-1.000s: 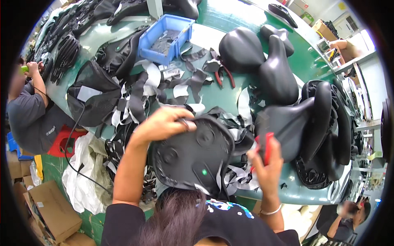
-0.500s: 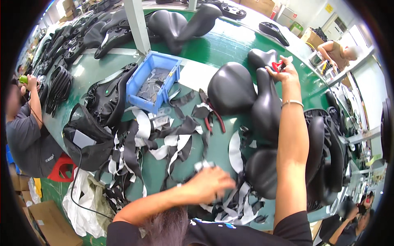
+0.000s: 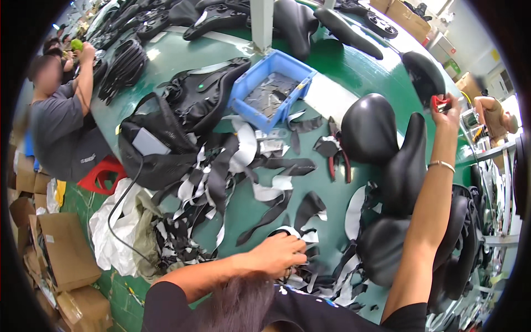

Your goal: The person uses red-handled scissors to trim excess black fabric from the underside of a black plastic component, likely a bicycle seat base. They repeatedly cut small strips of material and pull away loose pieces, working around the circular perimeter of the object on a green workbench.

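Note:
My right hand (image 3: 447,113) is stretched far out to the right, closed round a small red-handled tool (image 3: 441,103) whose working end is hard to make out. Just beyond it a black bicycle saddle (image 3: 423,77) stands tilted; I cannot tell whether they touch. Near my body, my left hand (image 3: 282,255) has its fingers curled down among black and white offcut strips (image 3: 311,210); what lies under the fingers is hidden. More black saddles (image 3: 369,128) lie between my arms, one on edge (image 3: 406,169) and one nearer me (image 3: 383,249). Red-handled pliers (image 3: 338,157) rest on the green table.
A blue bin (image 3: 239,110) of small grey pieces sits mid-table beside a metal post (image 3: 261,25). To its left lies an open black bag (image 3: 166,149) with a cable. A co-worker (image 3: 61,127) sits at the far left. Saddles crowd my right forearm (image 3: 423,232).
The view has turned, shifting the scene rightward. My right fingers have closed more around the red-handled tool, and the saddle beside it is tilted up. My left hand, blurred before, is now steadier over the scraps.

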Demonstrator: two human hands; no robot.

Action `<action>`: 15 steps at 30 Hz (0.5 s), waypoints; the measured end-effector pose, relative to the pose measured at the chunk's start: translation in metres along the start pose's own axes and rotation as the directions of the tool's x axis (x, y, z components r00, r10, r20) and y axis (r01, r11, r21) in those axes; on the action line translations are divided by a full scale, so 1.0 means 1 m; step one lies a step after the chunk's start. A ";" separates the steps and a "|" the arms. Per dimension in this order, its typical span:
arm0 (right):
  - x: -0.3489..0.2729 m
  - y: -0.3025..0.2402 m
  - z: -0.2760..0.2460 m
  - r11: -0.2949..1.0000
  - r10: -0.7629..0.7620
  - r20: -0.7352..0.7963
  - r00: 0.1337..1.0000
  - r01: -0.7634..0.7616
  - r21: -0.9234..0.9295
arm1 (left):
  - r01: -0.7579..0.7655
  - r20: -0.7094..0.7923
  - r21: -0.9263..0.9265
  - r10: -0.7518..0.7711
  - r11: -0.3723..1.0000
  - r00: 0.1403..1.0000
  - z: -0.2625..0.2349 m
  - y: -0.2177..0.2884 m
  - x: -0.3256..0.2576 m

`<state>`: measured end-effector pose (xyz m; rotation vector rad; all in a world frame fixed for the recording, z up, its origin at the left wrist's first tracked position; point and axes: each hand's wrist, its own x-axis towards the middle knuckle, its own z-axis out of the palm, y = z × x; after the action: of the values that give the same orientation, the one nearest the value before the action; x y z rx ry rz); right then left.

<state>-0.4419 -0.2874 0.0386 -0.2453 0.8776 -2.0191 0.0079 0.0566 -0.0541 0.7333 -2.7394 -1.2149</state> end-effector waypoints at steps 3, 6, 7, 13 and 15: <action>-0.113 -0.008 0.032 0.955 -0.056 0.445 0.894 0.178 -0.238 | 0.181 0.193 -0.096 -0.160 0.979 0.968 -0.051 -0.004 -0.037; -0.235 0.003 0.057 0.651 -0.147 0.578 0.803 0.518 -0.555 | 0.189 -0.675 0.252 0.032 0.949 0.737 -0.070 -0.015 -0.035; -0.265 0.013 0.063 0.492 -0.085 0.625 0.776 0.578 -0.651 | 0.253 -0.718 0.335 0.072 0.908 0.692 -0.068 -0.016 -0.033; -0.340 0.081 0.056 -0.479 0.278 0.936 0.216 0.876 -0.060 | 0.017 0.090 -0.139 -0.004 0.990 0.996 -0.028 0.011 -0.093; -0.335 0.101 0.054 -0.506 0.274 0.946 0.175 0.863 -0.013 | 0.124 0.295 -0.160 -0.072 0.979 0.953 -0.042 0.025 -0.124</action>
<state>-0.1548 -0.0817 0.0628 -3.0898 1.6443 -0.6277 0.1176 0.0974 0.0092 0.7334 -2.7903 -1.6860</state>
